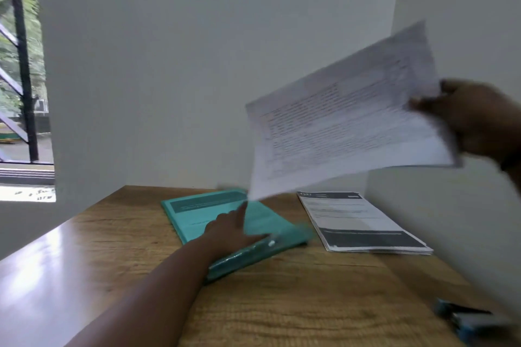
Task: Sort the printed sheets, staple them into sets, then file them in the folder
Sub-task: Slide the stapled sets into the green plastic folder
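Left arm [158,284] enters from bottom centre of frame, bare along the whole visible forearm, no sleeve, nothing on the wrist. Right hand [476,118] at the right edge, also bare, with a dark band [510,161] at the wrist, too blurred to tell watch from strap. Both hands motion-blurred; no rings visible.

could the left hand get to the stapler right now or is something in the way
Probably not easily. The left hand rests on the teal folder, while the stapler lies at the table's near right corner, across the body. Nothing blocks the path, but the right hand is nearer.
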The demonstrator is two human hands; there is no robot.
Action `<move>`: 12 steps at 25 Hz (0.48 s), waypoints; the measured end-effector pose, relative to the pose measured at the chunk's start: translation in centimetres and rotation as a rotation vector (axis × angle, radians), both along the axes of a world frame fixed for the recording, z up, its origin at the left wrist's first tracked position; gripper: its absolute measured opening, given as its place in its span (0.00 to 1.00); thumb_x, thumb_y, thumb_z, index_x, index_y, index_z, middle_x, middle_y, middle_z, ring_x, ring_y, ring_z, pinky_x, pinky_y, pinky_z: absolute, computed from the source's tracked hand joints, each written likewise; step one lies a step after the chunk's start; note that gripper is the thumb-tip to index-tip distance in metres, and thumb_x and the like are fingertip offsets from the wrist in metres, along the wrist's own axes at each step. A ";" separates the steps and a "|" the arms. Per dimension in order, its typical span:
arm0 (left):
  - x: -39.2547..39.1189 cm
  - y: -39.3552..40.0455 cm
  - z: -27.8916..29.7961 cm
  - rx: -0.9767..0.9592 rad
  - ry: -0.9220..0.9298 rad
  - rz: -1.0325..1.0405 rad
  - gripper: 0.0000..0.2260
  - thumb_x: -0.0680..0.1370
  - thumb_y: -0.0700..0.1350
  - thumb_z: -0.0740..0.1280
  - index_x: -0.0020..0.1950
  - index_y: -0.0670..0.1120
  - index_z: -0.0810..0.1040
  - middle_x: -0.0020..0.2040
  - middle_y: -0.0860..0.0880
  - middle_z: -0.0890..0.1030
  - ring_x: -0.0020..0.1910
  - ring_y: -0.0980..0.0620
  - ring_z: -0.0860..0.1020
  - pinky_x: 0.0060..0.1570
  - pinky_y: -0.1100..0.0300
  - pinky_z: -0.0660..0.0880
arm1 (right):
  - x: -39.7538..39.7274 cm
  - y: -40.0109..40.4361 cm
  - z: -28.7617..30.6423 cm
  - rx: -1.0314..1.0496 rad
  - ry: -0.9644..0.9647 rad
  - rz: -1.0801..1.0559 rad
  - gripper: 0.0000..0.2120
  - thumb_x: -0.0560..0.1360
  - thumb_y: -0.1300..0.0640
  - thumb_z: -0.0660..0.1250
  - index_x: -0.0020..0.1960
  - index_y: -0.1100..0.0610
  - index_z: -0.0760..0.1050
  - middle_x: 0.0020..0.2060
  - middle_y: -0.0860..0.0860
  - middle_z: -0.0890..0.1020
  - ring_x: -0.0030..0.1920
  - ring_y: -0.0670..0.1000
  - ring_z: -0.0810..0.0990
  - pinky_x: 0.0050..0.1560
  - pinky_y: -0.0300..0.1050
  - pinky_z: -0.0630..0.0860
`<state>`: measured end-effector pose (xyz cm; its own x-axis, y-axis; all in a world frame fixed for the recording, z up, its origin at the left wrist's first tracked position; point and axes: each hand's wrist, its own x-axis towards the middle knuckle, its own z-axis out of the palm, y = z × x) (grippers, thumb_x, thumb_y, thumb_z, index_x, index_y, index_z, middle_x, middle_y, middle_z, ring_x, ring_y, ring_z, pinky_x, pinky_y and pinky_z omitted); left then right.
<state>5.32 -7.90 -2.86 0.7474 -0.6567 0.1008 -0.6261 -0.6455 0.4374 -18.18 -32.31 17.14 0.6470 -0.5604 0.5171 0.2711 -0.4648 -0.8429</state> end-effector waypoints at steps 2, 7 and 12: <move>0.0 0.7 0.3 -0.214 0.080 0.035 0.51 0.64 0.77 0.63 0.79 0.55 0.51 0.70 0.50 0.71 0.70 0.46 0.68 0.70 0.48 0.64 | 1.3 2.6 -6.3 0.182 -0.079 0.096 0.31 0.53 0.47 0.82 0.51 0.60 0.79 0.45 0.55 0.85 0.40 0.51 0.85 0.41 0.47 0.83; 0.3 2.3 0.2 -0.057 0.090 0.021 0.47 0.56 0.74 0.67 0.72 0.56 0.68 0.68 0.52 0.73 0.65 0.49 0.72 0.66 0.51 0.70 | 3.8 5.9 -16.7 0.571 0.088 0.059 0.11 0.73 0.75 0.61 0.49 0.62 0.74 0.51 0.66 0.80 0.44 0.65 0.81 0.38 0.58 0.82; -0.5 2.7 0.6 0.121 0.048 -0.051 0.34 0.66 0.66 0.65 0.71 0.57 0.70 0.69 0.50 0.73 0.66 0.47 0.72 0.67 0.51 0.69 | 0.1 7.2 -18.3 0.686 0.366 0.411 0.27 0.71 0.84 0.51 0.59 0.62 0.73 0.52 0.63 0.83 0.50 0.64 0.83 0.44 0.57 0.82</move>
